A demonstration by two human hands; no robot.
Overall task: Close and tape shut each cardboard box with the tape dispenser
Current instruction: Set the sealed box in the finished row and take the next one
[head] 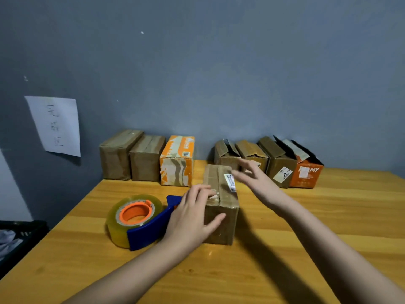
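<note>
My left hand (192, 218): grips closed box (221, 207), thumb on front | my right hand (252, 178): spread, blurred, above box | tape dispenser (140, 220): on table (306, 227), beside box

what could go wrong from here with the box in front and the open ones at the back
1. The left hand holds the front box only at its near end; the box could slide on the table while the flaps are pressed down.
2. The right hand hovers near the open boxes at the wall and may knock their raised flaps.
3. The tape dispenser lies just behind the left hand, so a backward move could push it away.
</note>
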